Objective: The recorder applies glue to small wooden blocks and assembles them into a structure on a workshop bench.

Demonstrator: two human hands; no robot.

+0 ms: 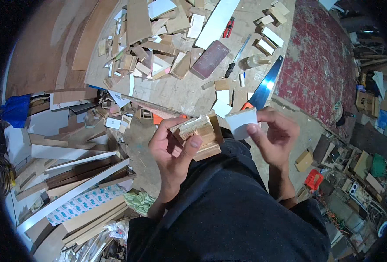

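Your left fingers [187,153] grip a wooden block [208,133], right fingers [272,117] a white offcut [239,124]; a handsaw [264,85] occupies the bench's [171,97] near-right corner.

Stepped wooden block [208,136], tilted; white piece [238,123] just beside.

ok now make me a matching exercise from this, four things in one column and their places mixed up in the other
Things
1. wooden piece
2. white-faced piece
3. red cutter
4. blue sheet

Places
A. on the table, beside a long white board
B. in the right hand
C. at the picture's far left
D. in the left hand

Pairs: 1-D, 2-B, 3-A, 4-C
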